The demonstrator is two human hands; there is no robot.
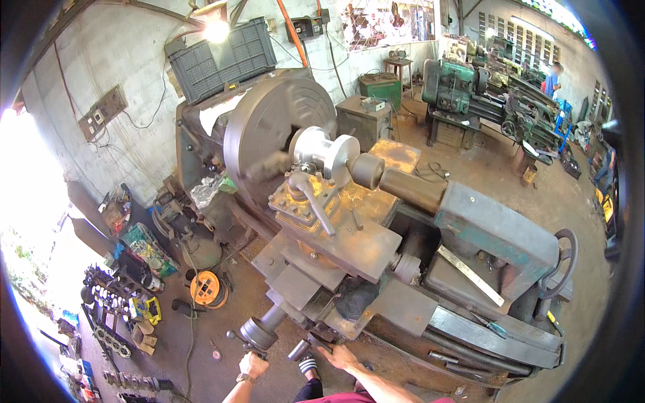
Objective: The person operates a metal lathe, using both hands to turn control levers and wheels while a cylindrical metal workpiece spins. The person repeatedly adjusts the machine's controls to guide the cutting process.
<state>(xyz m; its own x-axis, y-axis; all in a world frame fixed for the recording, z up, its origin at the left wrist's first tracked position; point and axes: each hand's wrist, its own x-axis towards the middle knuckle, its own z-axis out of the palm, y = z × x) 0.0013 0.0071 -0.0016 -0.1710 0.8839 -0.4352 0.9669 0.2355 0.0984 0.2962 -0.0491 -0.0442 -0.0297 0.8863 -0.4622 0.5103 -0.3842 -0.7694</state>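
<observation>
At the lower middle of the head view, my left hand [252,365] is closed round the crank handle of the cross-slide handwheel [259,334] of a large metal lathe. To its right, my right hand [340,357] is at a dark handwheel [325,341] below the carriage; its fingertips are partly hidden and seem curled round the rim. Ahead, the big round chuck [274,127] looks blurred, as if spinning. A shiny flanged metal workpiece [324,153] sits between the chuck and the tailstock centre [365,170]. The tool post [302,191] with its bent lever stands close against it.
The tailstock [494,225] fills the right, with a flat metal bar [470,275] on its base. A dark cloth [357,295] lies by the carriage. Engine parts [111,336] and an orange reel [209,289] are on the left floor. A person [553,82] stands far back near other lathes.
</observation>
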